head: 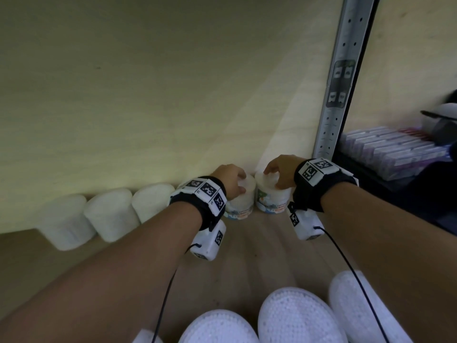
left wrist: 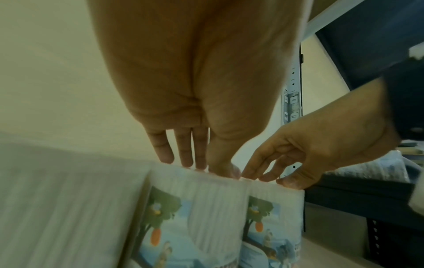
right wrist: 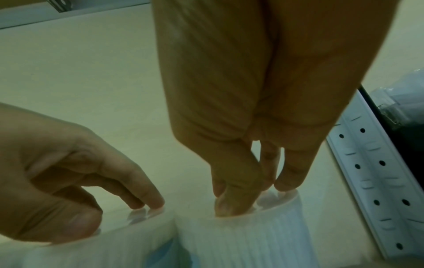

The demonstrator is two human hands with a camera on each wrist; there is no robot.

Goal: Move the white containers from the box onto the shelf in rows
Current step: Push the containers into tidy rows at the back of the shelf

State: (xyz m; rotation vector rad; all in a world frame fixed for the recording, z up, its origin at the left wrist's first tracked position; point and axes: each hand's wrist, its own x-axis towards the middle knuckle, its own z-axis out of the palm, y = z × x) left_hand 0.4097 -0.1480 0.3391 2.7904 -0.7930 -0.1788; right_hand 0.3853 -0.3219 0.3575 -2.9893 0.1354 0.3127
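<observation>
While both hands reach to the far back of the wooden shelf (head: pixel 247 248), the left hand (head: pixel 228 178) and right hand (head: pixel 279 170) each cup fingertips over the lid of a ribbed white container: left container (head: pixel 241 203), right container (head: pixel 272 196), touching side by side. Just right stands a perforated metal upright (head: pixel 338 95); bare board lies nearer. Three more containers (head: pixel 110 215) line the back wall leftward.

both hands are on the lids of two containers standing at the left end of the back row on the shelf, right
Not quite: the left hand and right hand top two containers at the row's right end, beside the metal upright. The head view shows it.
</observation>
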